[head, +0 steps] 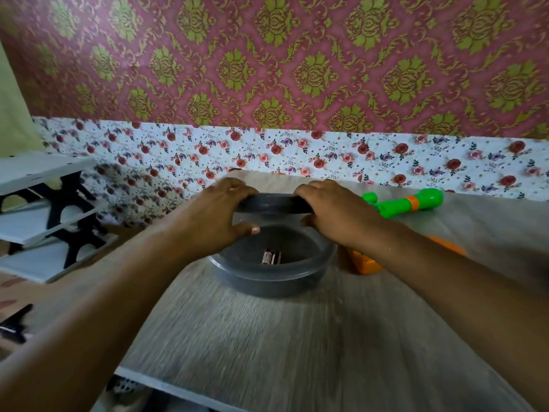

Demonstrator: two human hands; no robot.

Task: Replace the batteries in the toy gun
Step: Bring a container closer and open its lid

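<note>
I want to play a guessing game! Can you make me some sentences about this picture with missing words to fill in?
1. Both hands, the left hand and the right hand, hold the round dark grey plastic lid ____ the bowl.
2. Inside the round dark grey plastic bowl lie two small ____.
3. The green and orange plastic toy gun lies on the grey wood-grain table, on the bowl's ____ side.

Missing words: above; batteries; right
</note>
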